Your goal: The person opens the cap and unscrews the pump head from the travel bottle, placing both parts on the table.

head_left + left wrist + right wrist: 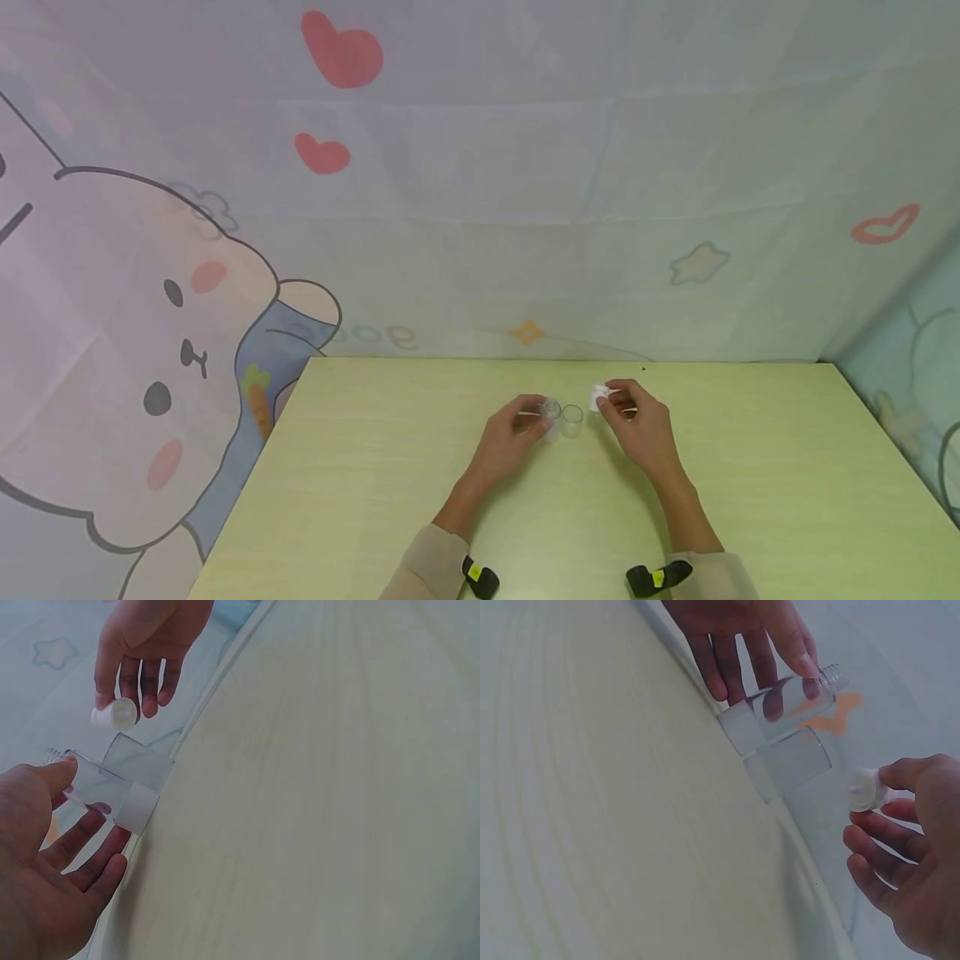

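My left hand (pixel 507 435) grips a clear bottle (pixel 742 729) between thumb and fingers. The bottle stands upright, its threaded neck bare and a white band round its lower end. Close beside it, on the side towards my right hand, is a clear, open-topped cup (pixel 572 421) with straight walls. No hand touches that cup. To its right, my right hand (pixel 647 429) pinches a white cap (pixel 598 398) above the table. In the right wrist view the hollow inside of the cap (pixel 864 790) shows.
The pale yellow-green table (pixel 360 500) spreads out around both hands. Behind its far edge hangs a printed cloth (pixel 480 183) with hearts and a cartoon animal. Black straps with cameras (pixel 480 577) sit on both sleeves.
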A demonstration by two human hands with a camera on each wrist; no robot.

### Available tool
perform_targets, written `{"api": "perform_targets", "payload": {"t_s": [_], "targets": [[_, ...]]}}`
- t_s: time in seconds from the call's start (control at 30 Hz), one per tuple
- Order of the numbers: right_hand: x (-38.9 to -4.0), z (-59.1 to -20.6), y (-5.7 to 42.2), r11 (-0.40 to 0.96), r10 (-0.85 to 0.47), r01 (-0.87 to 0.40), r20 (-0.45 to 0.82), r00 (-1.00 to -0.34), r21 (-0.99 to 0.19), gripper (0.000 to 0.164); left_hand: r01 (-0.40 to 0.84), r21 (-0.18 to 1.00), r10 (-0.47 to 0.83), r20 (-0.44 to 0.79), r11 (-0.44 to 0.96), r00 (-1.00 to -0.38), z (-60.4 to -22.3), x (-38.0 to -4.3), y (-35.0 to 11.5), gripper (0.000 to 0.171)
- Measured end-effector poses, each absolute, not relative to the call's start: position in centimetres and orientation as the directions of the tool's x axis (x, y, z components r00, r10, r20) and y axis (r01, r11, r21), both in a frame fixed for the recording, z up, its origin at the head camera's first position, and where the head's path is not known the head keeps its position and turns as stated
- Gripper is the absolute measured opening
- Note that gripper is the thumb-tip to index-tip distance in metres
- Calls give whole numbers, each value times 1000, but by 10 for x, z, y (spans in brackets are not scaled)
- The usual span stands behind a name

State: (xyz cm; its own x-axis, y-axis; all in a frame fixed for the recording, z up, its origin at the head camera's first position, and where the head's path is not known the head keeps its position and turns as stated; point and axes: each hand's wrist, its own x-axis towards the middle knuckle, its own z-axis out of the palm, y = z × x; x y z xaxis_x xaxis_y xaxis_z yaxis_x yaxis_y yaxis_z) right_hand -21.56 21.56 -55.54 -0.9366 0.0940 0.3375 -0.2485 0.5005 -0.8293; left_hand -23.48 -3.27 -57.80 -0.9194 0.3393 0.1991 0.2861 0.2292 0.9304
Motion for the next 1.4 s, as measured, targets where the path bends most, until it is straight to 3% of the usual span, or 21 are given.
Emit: {"api": "perform_targets", "payload": {"t_s": [0.6, 1.4], "targets": [[-217, -559, 216, 532, 68, -261, 348, -935, -805, 27, 298, 927, 338, 212, 227, -917, -578, -236, -33, 32], [-218, -564, 215, 559, 62, -160, 233, -970, -813, 28, 297, 924, 335, 209, 240, -919, -578, -234, -32, 33]]}}
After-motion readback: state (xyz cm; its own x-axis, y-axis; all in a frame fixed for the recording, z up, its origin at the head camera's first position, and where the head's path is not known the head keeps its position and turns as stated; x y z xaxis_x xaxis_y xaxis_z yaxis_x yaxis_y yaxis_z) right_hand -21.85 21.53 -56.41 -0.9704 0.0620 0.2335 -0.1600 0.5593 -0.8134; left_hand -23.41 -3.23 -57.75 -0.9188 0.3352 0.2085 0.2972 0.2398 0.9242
